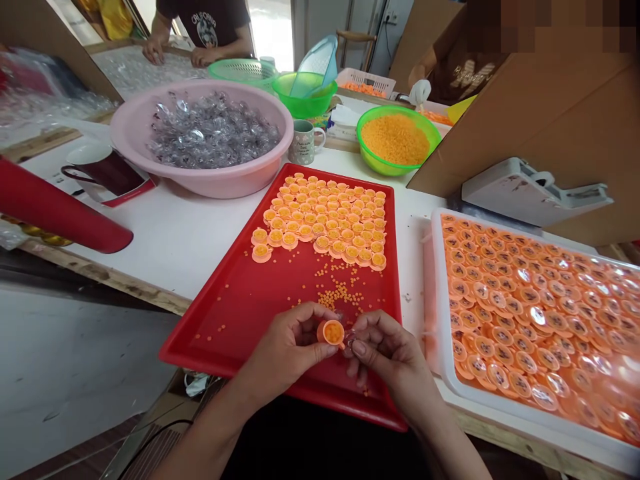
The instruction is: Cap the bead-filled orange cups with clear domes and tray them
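My left hand point(295, 343) is closed round a small orange toy cup point(333, 332) filled with orange bits, its opening turned up toward me. Close beside the cup's handle, my right hand point(383, 350) pinches a small clear plastic piece point(351, 337); its exact shape is hard to make out. Both hands are over the near part of a red tray point(240, 313). Rows of similar filled cups on saucers point(325, 217) cover the tray's far half. Loose orange bits point(340, 295) lie scattered between those rows and my hands.
A pink basin point(200, 177) of clear plastic pieces stands back left, near a mug point(303, 143). Behind the tray is a green bowl point(395, 140) of orange bits. At right, a clear bin point(445, 320) holds many covered cups. Two people work across the table.
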The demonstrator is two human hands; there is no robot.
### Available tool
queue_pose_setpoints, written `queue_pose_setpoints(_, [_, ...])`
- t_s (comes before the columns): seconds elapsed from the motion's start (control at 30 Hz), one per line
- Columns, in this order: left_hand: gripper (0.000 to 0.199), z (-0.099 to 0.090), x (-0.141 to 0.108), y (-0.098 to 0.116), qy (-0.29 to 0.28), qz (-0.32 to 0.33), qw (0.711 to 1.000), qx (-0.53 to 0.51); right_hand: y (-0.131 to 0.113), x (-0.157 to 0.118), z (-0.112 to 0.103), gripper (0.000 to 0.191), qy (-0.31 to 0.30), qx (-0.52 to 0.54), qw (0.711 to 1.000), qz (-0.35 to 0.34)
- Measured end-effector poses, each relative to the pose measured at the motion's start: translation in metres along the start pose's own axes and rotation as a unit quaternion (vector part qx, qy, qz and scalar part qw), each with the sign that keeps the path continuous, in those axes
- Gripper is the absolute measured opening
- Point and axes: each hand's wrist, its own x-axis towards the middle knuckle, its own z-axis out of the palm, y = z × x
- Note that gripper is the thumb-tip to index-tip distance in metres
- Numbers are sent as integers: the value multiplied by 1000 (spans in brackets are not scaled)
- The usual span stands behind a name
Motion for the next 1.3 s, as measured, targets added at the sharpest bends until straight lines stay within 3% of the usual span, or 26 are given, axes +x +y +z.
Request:
queue_pose_setpoints(0.4, [20, 1, -1, -2, 1, -3, 1000, -29, 0, -1, 1, 30, 23, 76, 997, 19])
queue_pose_setpoints(0.57, [20, 0, -1, 0, -2, -11, 1000, -19, -1, 1, 2, 23, 50, 91, 995, 13])
queue_pose_setpoints(0.8, [21, 3, -1, 5, 4, -6, 1000, 25, -3, 0, 4, 20, 99, 41, 994, -11])
queue_pose_setpoints(1.03, [21, 1, -1, 3, 2, -3, 1000, 30, 0, -2, 2, 17, 87, 0, 995, -44])
queue_pose_setpoints(1.17, [23, 1, 0, 3, 3, -4, 1000, 18, -5, -5, 4, 25, 60, 50, 996, -34])
queue_pose_setpoints(1.3, [28, 1, 1, 3, 18, 4, 999, 45, -14, -9, 6, 15, 21, 134, 991, -7])
